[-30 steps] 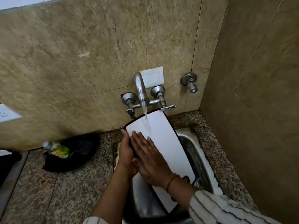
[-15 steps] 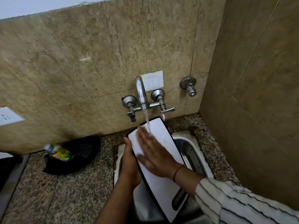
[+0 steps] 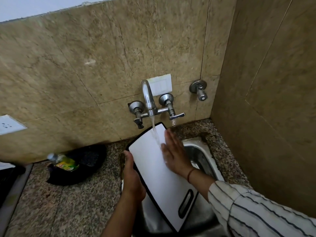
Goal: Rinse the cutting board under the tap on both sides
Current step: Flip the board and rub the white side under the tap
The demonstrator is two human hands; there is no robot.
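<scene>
Moved: right hand (image 3: pixel 174 153) has slid from mid-face to the cutting board's (image 3: pixel 153 161) right edge, beside the stream.
Left grip: left hand (image 3: pixel 133 182) clamped on the board's left rim, thumb up the edge.
Right grip: fingers spread flat, rubbing, holding nothing.
Board: tilted over the sink (image 3: pixel 198 156), far end under the tap (image 3: pixel 147 98).
Handling: probably stiff, light, slippery when wet; hold by the rim or handle slot (image 3: pixel 185 203).
Desk: granite, dark pan (image 3: pixel 82 166) at its back edge.
</scene>
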